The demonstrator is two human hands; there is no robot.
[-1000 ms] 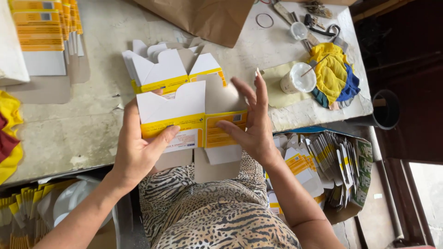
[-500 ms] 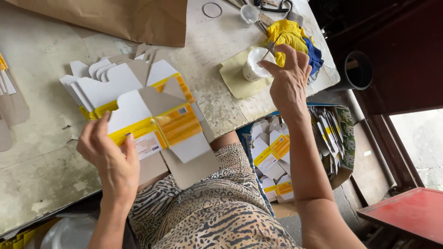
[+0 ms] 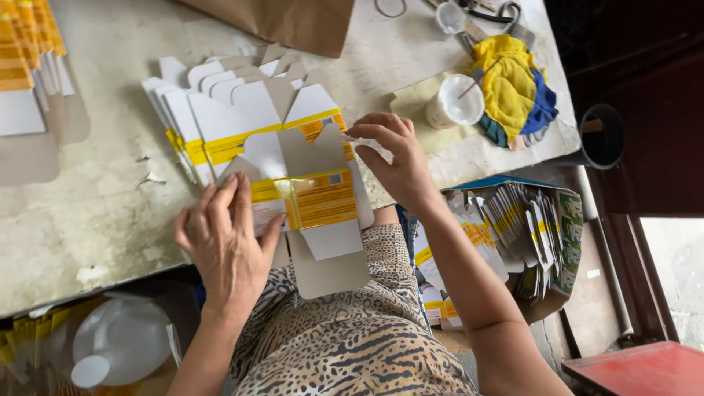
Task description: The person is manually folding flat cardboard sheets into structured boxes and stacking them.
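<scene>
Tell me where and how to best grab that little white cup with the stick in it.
Probably grip the white cup around its side wall, fingers coming from the near side, where the right hand already is. The cup stands upright and open-topped, with a thin stick leaning out over its far rim toward the yellow and blue cloth, so a grasp from above or from that side would likely knock it.

Soft, even daylight fills the scene, brightest on the pale worn stone tabletop (image 3: pixel 110 213) around the left hand (image 3: pixel 227 246), while the area well beyond the right hand (image 3: pixel 392 158) sinks into dark shadow, with slight edge blur.
</scene>
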